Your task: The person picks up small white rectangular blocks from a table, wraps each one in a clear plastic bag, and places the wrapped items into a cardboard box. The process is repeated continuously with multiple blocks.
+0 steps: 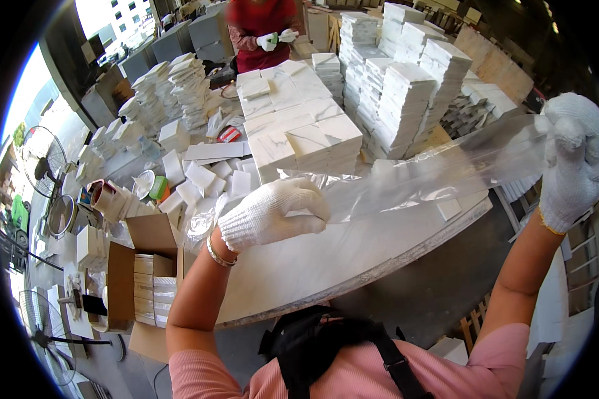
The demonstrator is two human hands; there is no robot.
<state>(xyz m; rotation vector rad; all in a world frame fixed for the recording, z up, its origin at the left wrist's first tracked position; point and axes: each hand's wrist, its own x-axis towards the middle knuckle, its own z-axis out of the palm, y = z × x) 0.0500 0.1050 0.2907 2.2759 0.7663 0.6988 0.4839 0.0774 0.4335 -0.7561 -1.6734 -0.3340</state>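
A long strip of clear plastic film (439,174) is stretched between my two white-gloved hands, above a marble-topped table (293,272). My left hand (276,211) is closed on the film's near-left end, fingers pressed together. Raised at the far right, my right hand (572,156) grips the other end. Just beyond the film stands a block of stacked white marble tiles (306,130) with grey veins. A small loose tile (448,209) lies on the table below the film.
Left of me an open cardboard box (121,282) holds packed tiles. Loose white pieces (199,176) litter the table's left side. Tall tile stacks (406,86) rise at the back right. Across the table stands a person in red (263,40) with gloved hands. Fans (43,166) stand at far left.
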